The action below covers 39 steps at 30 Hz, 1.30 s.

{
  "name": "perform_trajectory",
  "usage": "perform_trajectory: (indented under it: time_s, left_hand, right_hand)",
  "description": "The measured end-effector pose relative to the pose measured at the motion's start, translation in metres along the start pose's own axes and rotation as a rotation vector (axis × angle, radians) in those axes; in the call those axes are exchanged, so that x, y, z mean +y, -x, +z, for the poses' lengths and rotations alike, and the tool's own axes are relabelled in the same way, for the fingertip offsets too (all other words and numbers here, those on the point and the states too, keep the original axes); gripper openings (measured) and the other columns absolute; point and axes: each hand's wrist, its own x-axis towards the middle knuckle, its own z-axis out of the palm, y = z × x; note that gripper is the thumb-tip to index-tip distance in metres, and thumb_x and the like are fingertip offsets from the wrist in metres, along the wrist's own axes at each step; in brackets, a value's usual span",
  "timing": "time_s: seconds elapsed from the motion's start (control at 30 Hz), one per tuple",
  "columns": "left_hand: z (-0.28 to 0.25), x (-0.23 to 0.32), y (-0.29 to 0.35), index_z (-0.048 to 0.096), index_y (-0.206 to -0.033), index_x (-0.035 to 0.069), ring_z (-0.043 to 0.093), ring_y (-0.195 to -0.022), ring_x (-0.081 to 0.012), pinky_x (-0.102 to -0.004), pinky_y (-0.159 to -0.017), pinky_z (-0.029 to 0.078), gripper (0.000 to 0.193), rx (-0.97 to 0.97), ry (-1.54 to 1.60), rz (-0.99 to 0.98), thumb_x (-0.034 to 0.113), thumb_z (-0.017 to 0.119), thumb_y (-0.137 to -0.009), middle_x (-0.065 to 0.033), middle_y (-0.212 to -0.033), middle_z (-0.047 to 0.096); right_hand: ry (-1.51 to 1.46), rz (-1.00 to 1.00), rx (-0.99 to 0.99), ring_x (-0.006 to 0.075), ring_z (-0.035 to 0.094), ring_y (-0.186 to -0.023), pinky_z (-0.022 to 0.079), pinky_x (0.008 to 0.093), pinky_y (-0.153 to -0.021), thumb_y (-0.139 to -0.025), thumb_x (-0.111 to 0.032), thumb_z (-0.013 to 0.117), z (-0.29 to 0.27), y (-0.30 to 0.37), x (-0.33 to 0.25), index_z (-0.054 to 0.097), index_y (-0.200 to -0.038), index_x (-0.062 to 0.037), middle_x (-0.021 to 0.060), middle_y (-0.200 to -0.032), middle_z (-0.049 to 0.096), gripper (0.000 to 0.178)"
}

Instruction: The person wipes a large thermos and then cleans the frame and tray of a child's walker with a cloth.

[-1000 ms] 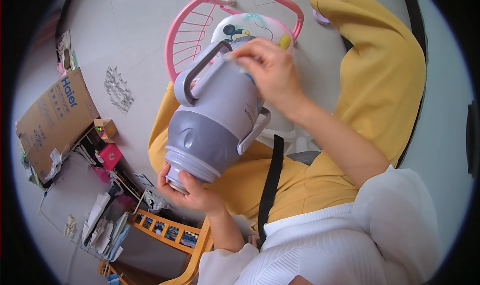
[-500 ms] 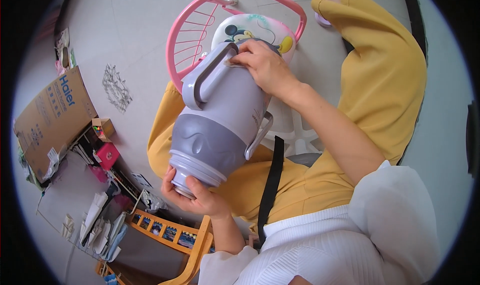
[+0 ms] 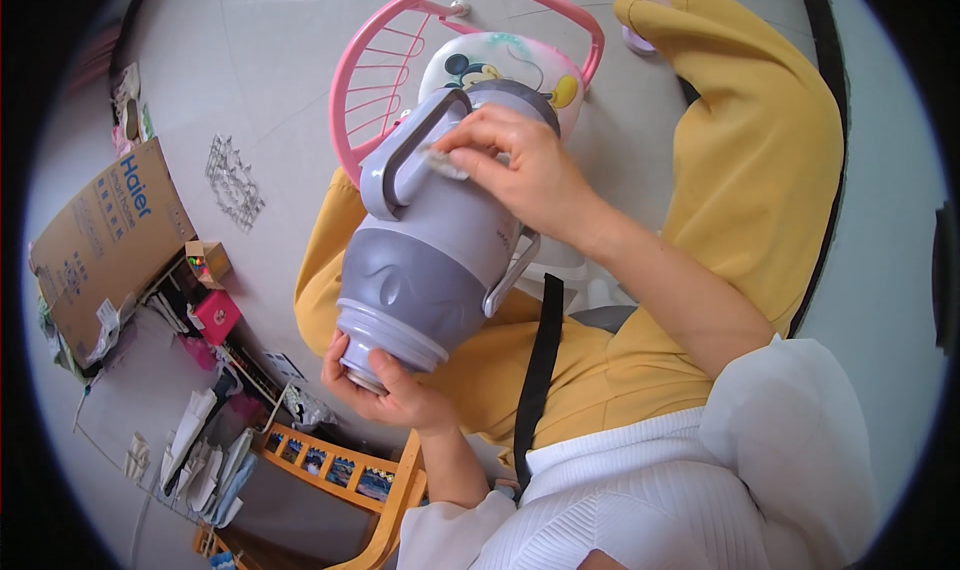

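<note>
A large lavender-grey thermos jug (image 3: 455, 205) lies tilted over my lap, its mouth end toward me and its dark base on the far side. My left hand (image 3: 395, 390) is closed round the ringed neck (image 3: 385, 340) at the near end. In my right hand (image 3: 520, 165) a small whitish cloth or wipe (image 3: 443, 163) is pinched. It touches the jug's side next to the long handle (image 3: 400, 155). A second, thinner carrying handle (image 3: 512, 275) sticks out on the right side. Part of the jug's far side is hidden by my right hand.
Beyond the jug stands a small pink chair (image 3: 345, 100) with a cartoon-printed seat (image 3: 500, 58). At left are a large cardboard box (image 3: 105, 240), a metal rack piece (image 3: 232, 182) on the floor and a small open box (image 3: 207, 262). A wooden chair (image 3: 395, 500) stands close at lower left.
My right hand has slid from near the jug's base toward me along its side, with the cloth now showing more. My left hand stays on the neck.
</note>
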Motion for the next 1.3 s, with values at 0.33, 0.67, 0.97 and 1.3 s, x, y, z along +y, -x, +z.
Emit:
perform_trajectory:
  time_s: [0.33, 0.67, 0.97, 1.3]
  left_hand:
    - [-0.001, -0.002, -0.002, 0.047, -0.115, 0.001, 0.049, -0.099, -0.018, -0.0311, -0.089, 0.04, 0.031, -0.008, -0.037, 0.056, 0.022, 0.05, -0.092, -0.0093, -0.111, 0.049]
    - [0.005, 0.004, -0.002, 0.048, -0.113, 0.001, 0.049, -0.1, -0.0185, -0.0318, -0.09, 0.04, 0.03, -0.002, 0.001, 0.026, 0.021, 0.051, -0.091, -0.0096, -0.11, 0.049]
    - [0.005, 0.005, -0.002, 0.048, -0.112, 0.0, 0.049, -0.102, -0.02, -0.0343, -0.093, 0.038, 0.03, -0.004, -0.024, 0.048, 0.018, 0.052, -0.089, -0.01, -0.11, 0.051]
    - [0.004, 0.006, 0.003, 0.048, -0.112, -0.001, 0.049, -0.108, -0.0227, -0.0373, -0.098, 0.036, 0.031, -0.012, -0.056, 0.097, 0.016, 0.053, -0.087, -0.0116, -0.111, 0.051]
  right_hand:
    - [0.167, -0.224, -0.19, 0.026, 0.062, -0.078, 0.051, 0.0349, -0.072, -0.072, 0.004, 0.054, -0.012, 0.013, -0.013, 0.068, -0.079, -0.003, 0.0093, -0.079, 0.065, 0.017]
    - [0.056, -0.191, -0.08, 0.024, 0.06, -0.08, 0.048, 0.034, -0.068, -0.074, -0.003, 0.062, 0.013, 0.019, -0.027, 0.068, -0.077, -0.0022, 0.0069, -0.081, 0.062, 0.007]
    - [-0.06, 0.199, -0.107, 0.0241, 0.064, -0.076, 0.05, 0.0332, -0.071, -0.074, -0.005, 0.068, 0.004, 0.026, -0.041, 0.066, -0.079, 0.0014, 0.0113, -0.081, 0.063, 0.009]
    - [0.053, 0.232, -0.145, 0.0265, 0.065, -0.073, 0.051, 0.0342, -0.069, -0.074, -0.008, 0.066, 0.001, 0.024, -0.049, 0.066, -0.075, 0.0016, 0.0139, -0.075, 0.065, 0.009]
